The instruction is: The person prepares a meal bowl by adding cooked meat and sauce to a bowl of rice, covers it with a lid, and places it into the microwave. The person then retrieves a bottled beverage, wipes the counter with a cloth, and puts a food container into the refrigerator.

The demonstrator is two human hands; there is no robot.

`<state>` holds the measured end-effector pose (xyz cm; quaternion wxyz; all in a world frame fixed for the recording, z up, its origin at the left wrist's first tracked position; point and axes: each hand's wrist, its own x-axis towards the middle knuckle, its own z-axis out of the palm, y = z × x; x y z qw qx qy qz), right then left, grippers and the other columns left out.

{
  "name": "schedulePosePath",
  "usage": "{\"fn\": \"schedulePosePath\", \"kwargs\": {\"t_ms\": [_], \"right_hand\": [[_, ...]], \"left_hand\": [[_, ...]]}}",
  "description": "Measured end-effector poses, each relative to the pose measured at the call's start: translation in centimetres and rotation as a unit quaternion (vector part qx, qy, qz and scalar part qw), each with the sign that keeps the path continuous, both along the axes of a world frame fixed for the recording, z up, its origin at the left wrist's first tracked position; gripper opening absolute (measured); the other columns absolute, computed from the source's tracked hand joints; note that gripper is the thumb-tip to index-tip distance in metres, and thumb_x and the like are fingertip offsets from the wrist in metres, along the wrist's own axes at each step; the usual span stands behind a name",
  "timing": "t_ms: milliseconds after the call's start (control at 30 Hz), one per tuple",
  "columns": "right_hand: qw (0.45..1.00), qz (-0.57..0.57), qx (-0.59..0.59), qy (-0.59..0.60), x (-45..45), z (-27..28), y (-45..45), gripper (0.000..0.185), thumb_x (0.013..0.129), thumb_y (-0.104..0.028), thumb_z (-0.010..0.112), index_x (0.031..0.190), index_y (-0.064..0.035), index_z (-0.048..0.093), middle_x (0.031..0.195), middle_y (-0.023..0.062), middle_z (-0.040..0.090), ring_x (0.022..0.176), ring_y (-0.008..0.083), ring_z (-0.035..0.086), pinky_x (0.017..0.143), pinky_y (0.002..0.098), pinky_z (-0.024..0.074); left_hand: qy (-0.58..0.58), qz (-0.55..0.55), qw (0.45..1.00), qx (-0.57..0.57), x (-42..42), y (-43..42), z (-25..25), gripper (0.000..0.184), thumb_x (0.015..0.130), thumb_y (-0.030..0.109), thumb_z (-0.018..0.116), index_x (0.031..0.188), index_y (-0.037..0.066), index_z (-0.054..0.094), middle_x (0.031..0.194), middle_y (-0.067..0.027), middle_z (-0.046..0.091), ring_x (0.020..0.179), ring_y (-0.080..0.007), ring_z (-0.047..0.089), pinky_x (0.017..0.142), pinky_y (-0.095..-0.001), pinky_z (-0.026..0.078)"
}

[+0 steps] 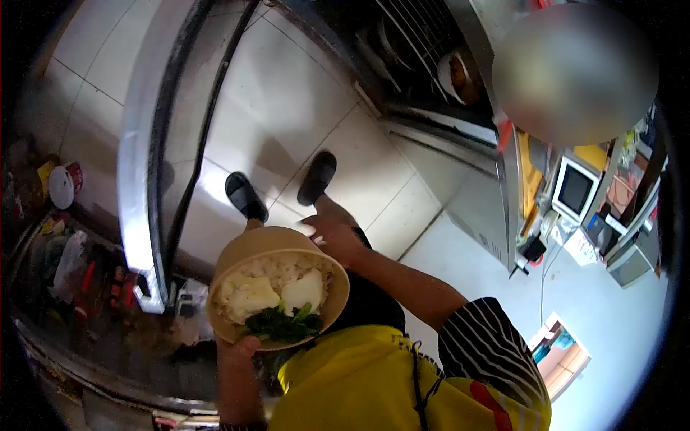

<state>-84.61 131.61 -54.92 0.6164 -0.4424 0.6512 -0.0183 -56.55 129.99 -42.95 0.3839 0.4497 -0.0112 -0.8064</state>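
Observation:
My left hand [241,350] grips a tan bowl [233,248] from below, the thumb over its near rim. Inside the bowl lie white rice [277,267], two pale, egg-like pieces [302,293] and dark leafy greens [284,325]. The bowl tilts so that its contents face up toward me. Beside the bowl's far right edge is my right hand [336,243], its visible fingers apart and nothing seen in them. Whether those fingertips touch the bowl I cannot tell.
A dark unit with wire racks [413,32] stands at the top, a food bowl [460,77] inside. At left is a metal-edged panel [140,151] above a cluttered shelf [93,287]. My slippered feet [318,178] stand on tiles. A blurred person's head [575,75] is upper right.

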Motion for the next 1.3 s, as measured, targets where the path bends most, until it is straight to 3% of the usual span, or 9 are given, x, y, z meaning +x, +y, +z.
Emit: {"fn": "schedulePosePath", "kwargs": {"t_ms": [33, 133, 200, 267, 500, 833, 1067, 1100, 1300], "right_hand": [[0.975, 0.095, -0.137, 0.145, -3.9, -5.6, 2.3, 0.037, 0.086, -0.019, 0.065, 0.119, -0.0047, 0.057, 0.121, 0.0181, 0.058, 0.102, 0.029, 0.062, 0.089, 0.0397, 0.05], [0.942, -0.304, -0.032, 0.138, -17.9, -11.7, 6.9, 0.043, 0.09, -0.008, 0.057, 0.131, -0.0053, 0.046, 0.117, 0.0091, 0.06, 0.088, 0.0165, 0.064, 0.07, 0.0284, 0.0547], [0.808, -0.577, -0.113, -0.031, -27.4, -14.4, 9.7, 0.048, 0.088, -0.012, 0.066, 0.13, -0.0053, 0.043, 0.119, 0.0109, 0.053, 0.091, 0.0243, 0.062, 0.069, 0.0332, 0.0543], [0.778, -0.578, -0.112, 0.221, -29.9, -11.1, 5.8, 0.051, 0.091, -0.019, 0.06, 0.135, -0.0087, 0.036, 0.115, 0.0097, 0.056, 0.097, 0.0236, 0.062, 0.08, 0.0384, 0.0519], [0.734, -0.594, -0.257, 0.207, -33.4, -11.1, 1.6, 0.05, 0.088, -0.025, 0.066, 0.126, -0.003, 0.043, 0.117, 0.0128, 0.056, 0.106, 0.0247, 0.058, 0.088, 0.0389, 0.0479], [0.675, -0.545, -0.398, 0.298, -31.6, -13.7, 0.3, 0.046, 0.088, -0.022, 0.07, 0.12, -0.0044, 0.043, 0.093, 0.0057, 0.06, 0.079, 0.0129, 0.056, 0.068, 0.0261, 0.0475], [0.68, -0.545, -0.392, 0.296, -29.5, -12.2, 0.2, 0.047, 0.086, -0.023, 0.072, 0.118, -0.004, 0.044, 0.091, 0.0037, 0.06, 0.077, 0.0102, 0.054, 0.066, 0.025, 0.0466], [0.669, -0.555, -0.397, 0.294, -29.8, -12.7, -0.1, 0.048, 0.085, -0.023, 0.073, 0.118, -0.0041, 0.044, 0.092, 0.0039, 0.06, 0.078, 0.0102, 0.054, 0.066, 0.0248, 0.0465], [0.664, -0.553, -0.401, 0.303, -30.2, -13.0, -0.3, 0.048, 0.085, -0.024, 0.073, 0.117, -0.004, 0.044, 0.092, 0.0032, 0.059, 0.077, 0.0101, 0.053, 0.065, 0.0245, 0.0456]], "left_hand": [[0.005, -0.006, 1.0, -0.004, -1.5, -0.6, -1.7, 0.088, 0.067, 0.012, 0.078, 0.142, 0.004, 0.032, 0.138, -0.0114, 0.044, 0.126, -0.0299, 0.045, 0.101, -0.0455, 0.045], [0.016, -0.035, 0.999, -0.027, -6.3, -3.3, -8.2, 0.088, 0.067, 0.011, 0.078, 0.142, 0.004, 0.032, 0.138, -0.0111, 0.043, 0.127, -0.0297, 0.045, 0.101, -0.0449, 0.045], [0.016, -0.058, 0.998, -0.018, -8.6, -3.4, -14.0, 0.089, 0.067, 0.011, 0.078, 0.142, 0.004, 0.032, 0.138, -0.0109, 0.043, 0.127, -0.0295, 0.044, 0.101, -0.0445, 0.045], [0.021, -0.082, 0.996, 0.036, -9.6, -1.8, -20.8, 0.085, 0.068, 0.003, 0.07, 0.143, 0.006, 0.032, 0.136, -0.0098, 0.045, 0.126, -0.0284, 0.045, 0.099, -0.0423, 0.044], [0.061, -0.102, 0.993, 0.013, -17.8, -7.5, -34.7, 0.083, 0.065, -0.001, 0.065, 0.142, 0.007, 0.033, 0.131, -0.0084, 0.049, 0.121, -0.0272, 0.047, 0.102, -0.0388, 0.04], [0.131, -0.152, 0.978, -0.057, -23.6, -16.2, -42.0, 0.07, 0.074, 0.005, 0.061, 0.139, 0.007, 0.038, 0.13, -0.0119, 0.052, 0.121, -0.0303, 0.051, 0.102, -0.0464, 0.043], [0.128, -0.176, 0.971, -0.099, -22.2, -17.1, -42.4, 0.06, 0.079, 0.007, 0.063, 0.136, 0.005, 0.043, 0.126, -0.0131, 0.056, 0.115, -0.0291, 0.056, 0.095, -0.0457, 0.051], [0.116, -0.202, 0.969, -0.078, -22.6, -17.4, -43.2, 0.07, 0.073, 0.007, 0.063, 0.138, 0.008, 0.039, 0.129, -0.0128, 0.051, 0.12, -0.0299, 0.05, 0.102, -0.0453, 0.043], [0.107, -0.213, 0.969, -0.067, -22.2, -17.7, -43.3, 0.071, 0.072, 0.004, 0.063, 0.139, 0.007, 0.037, 0.13, -0.0134, 0.05, 0.119, -0.0305, 0.051, 0.1, -0.0456, 0.045]]}}
